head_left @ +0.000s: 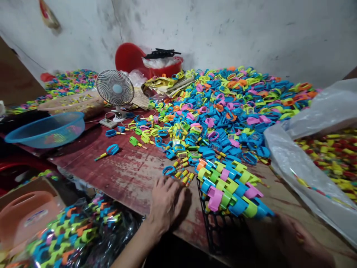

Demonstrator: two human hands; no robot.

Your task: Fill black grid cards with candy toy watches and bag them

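Note:
My left hand (167, 199) rests low over the table's front edge, its fingers reaching forward and slightly apart, with nothing visible in them. Just past its fingertips lie a blue plastic band (169, 171) and several short yellow-and-red tubes (187, 178). To the right stands a black grid rack (208, 225), filled with rows of curved plastic bands (230, 188) in blue, green, yellow, pink and orange. Beside the rack's right end is my right hand (302, 240), blurred and in shadow. Its fingers are too dark to make out.
A large heap of coloured bands (223, 108) covers the table's back. At right, a plastic sack (292, 163) holds yellow and red pieces. A fan (115, 89) and a blue basin (47, 130) stand left. Bagged filled racks (64, 238) lie below the table's edge.

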